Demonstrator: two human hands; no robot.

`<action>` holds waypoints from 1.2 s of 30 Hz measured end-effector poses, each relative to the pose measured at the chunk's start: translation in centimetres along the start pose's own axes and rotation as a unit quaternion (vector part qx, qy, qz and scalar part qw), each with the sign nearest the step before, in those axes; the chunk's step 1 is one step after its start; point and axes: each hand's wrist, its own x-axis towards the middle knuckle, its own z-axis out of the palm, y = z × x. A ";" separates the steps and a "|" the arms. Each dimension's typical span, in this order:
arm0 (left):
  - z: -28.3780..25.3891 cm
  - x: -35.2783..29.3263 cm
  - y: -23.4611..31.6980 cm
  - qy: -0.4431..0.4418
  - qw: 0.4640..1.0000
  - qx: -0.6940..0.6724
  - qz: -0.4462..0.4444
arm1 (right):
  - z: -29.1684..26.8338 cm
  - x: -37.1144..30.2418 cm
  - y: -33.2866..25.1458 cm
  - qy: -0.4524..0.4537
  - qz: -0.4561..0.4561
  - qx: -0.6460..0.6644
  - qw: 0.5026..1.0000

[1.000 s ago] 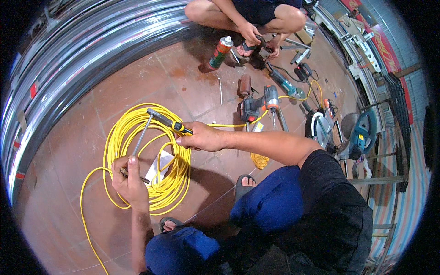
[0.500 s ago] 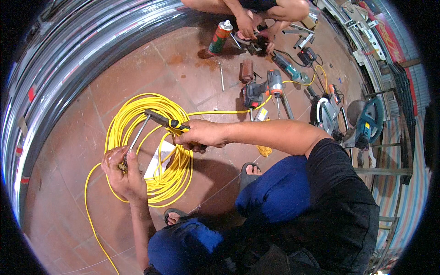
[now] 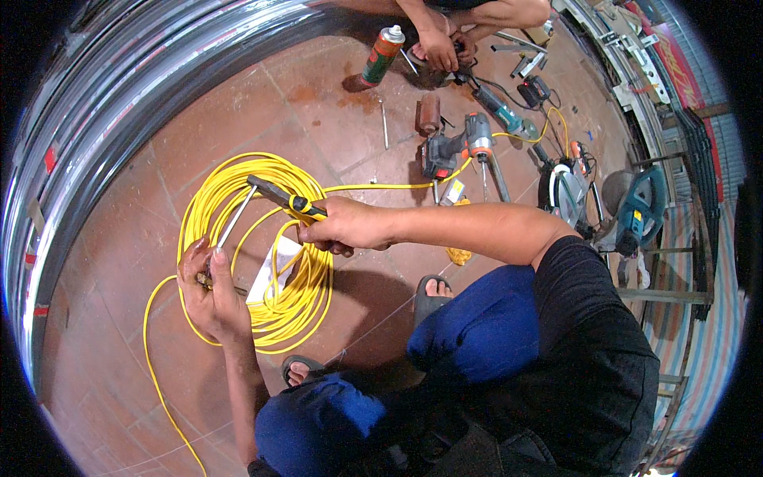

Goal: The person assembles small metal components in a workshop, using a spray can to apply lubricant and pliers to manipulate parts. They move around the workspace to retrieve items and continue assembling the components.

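My right hand (image 3: pixel 348 226) is closed around the black and yellow handles of a pair of pliers (image 3: pixel 274 191). Their dark jaws point left and meet the tip of a thin metal rod (image 3: pixel 237 218); whether they grip it or just touch it, I cannot tell. That rod slants up out of my left hand (image 3: pixel 213 294), whose fingers are closed on its lower end. A small brassy part shows between those fingers, mostly hidden. Beneath both hands a coil of yellow cable (image 3: pixel 306 318) lies on the tiled floor, with a white sheet (image 3: pixel 274 269) inside it.
Ahead, a co-worker's hands (image 3: pixel 439 49) work on a dark object beside a spray can (image 3: pixel 382 56). A cordless driver (image 3: pixel 457 147), an angle grinder (image 3: pixel 502 111) and a teal circular saw (image 3: pixel 642 208) stand to the right. Long metal profiles (image 3: pixel 103 119) line the left.
The pliers have turned slightly in my right hand, showing more of their yellow handles. My left hand has risen a little with the rod. The co-worker's hands have shifted.
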 end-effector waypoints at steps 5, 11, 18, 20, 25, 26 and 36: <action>-0.4 0.0 -0.2 -0.027 0.979 -0.064 -0.193 | 0.1 -0.2 0.0 0.001 -0.003 0.007 1.000; -0.5 0.1 0.7 -0.005 0.991 0.022 -0.133 | 0.5 0.6 1.2 -0.015 -0.011 -0.005 1.000; -0.5 -0.4 0.6 -0.049 0.975 -0.066 -0.205 | 1.2 0.1 1.7 0.012 0.000 -0.025 1.000; -0.3 -0.3 0.7 -0.069 0.983 -0.009 -0.170 | 0.7 -0.8 1.5 -0.028 0.095 0.066 0.993; 2.1 1.2 3.4 -0.240 0.968 0.079 0.007 | -2.9 -4.1 3.0 -0.100 0.166 0.275 0.942; 3.2 1.7 4.1 -0.273 0.956 0.105 0.033 | -3.6 -4.8 3.9 -0.085 0.170 0.304 0.933; 15.6 1.8 4.9 -0.461 0.833 0.226 0.206 | -2.0 -9.2 15.3 0.010 0.114 0.594 0.797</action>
